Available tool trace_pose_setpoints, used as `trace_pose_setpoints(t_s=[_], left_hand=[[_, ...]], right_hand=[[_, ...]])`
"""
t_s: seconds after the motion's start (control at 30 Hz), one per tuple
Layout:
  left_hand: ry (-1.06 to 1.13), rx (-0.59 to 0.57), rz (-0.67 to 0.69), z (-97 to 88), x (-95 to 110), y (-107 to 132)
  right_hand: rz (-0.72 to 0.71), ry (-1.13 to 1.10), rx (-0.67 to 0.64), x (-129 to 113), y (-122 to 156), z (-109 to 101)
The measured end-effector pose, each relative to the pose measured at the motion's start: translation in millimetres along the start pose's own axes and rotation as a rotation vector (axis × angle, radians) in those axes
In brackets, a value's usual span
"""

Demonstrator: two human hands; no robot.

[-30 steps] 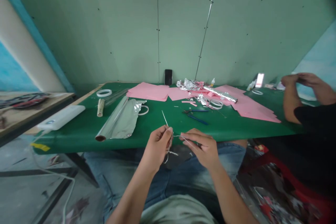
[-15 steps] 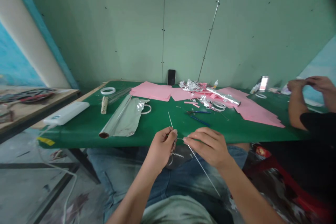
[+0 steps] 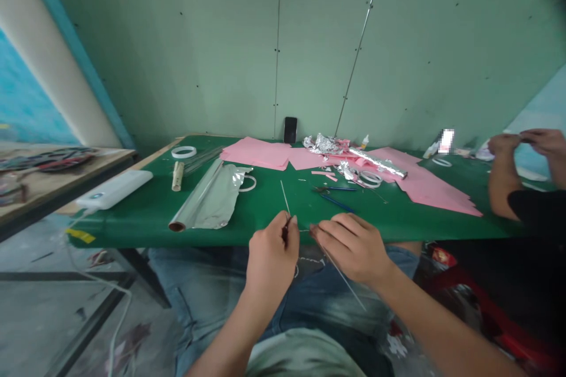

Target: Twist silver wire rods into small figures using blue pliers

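Note:
Over the table's front edge, my left hand (image 3: 272, 256) is closed in a pinch on a thin silvery wire (image 3: 283, 193), one straight end of which sticks up past the fingers. A short twisted stretch bridges the gap to my right hand (image 3: 354, 247), whose thumb and fingertips are pressed together on the wire too. From there a long straight end slants down to the right over my lap. A curled, twisted piece of wire (image 3: 313, 259) hangs below the left hand. Just beyond my hands lie blue-handled pliers (image 3: 338, 204) with their handles apart.
A foil roll (image 3: 201, 200), tape rings (image 3: 183, 152) and a white power bank (image 3: 115, 189) lie left on the green table. Pink sheets (image 3: 259, 154), crumpled foil (image 3: 322, 144) and a phone (image 3: 290, 129) are farther back. At right, another person's hands (image 3: 526, 141) work.
My left hand has turned, its back now more toward me and its fingers curled tighter. The right hand keeps its pinch, and the long wire end has shifted slightly upward.

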State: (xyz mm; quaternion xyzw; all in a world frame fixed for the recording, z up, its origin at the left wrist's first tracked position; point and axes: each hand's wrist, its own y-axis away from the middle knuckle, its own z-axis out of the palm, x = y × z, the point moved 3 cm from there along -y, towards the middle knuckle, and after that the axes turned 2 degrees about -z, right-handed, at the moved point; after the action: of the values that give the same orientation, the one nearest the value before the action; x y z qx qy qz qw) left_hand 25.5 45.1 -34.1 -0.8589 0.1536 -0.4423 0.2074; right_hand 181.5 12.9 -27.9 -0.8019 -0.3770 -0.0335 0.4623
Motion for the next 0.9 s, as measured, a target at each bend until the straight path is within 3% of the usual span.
trace_pose_setpoints(t_s=[0.17, 0.3, 0.43, 0.5, 0.6, 0.73, 0.8, 0.9], left_hand=[[-0.055, -0.027, 0.121, -1.2, 0, -1], [0.014, -0.158, 0.24, -2.9, -4, -7], [0.131, -0.216, 0.353, -5.4, -12, -11], [0.178, -0.201, 0.416, -6.3, -14, -10], [0.271, -0.168, 0.373, -7.4, -15, -9], [0.533, -0.167, 0.102, -7.7, -15, -9], [0.659, -0.17, 0.013, -7.7, -14, -11], [0.769, -0.181, -0.061, -7.5, -12, -12]], right_hand=[[0.383, -0.52, -0.085, 6, -2, 9], [0.545, -0.729, -0.088, 6, -1, 11], [0.932, -1.218, -0.123, 1, 8, 22], [1.049, -1.379, -0.126, -5, 11, 28], [1.074, -1.439, -0.098, -10, 12, 30], [1.038, -1.377, 0.027, -2, 15, 17], [0.846, -1.065, 0.184, 6, 15, 1], [0.401, -0.437, 0.346, 6, 12, -23]])
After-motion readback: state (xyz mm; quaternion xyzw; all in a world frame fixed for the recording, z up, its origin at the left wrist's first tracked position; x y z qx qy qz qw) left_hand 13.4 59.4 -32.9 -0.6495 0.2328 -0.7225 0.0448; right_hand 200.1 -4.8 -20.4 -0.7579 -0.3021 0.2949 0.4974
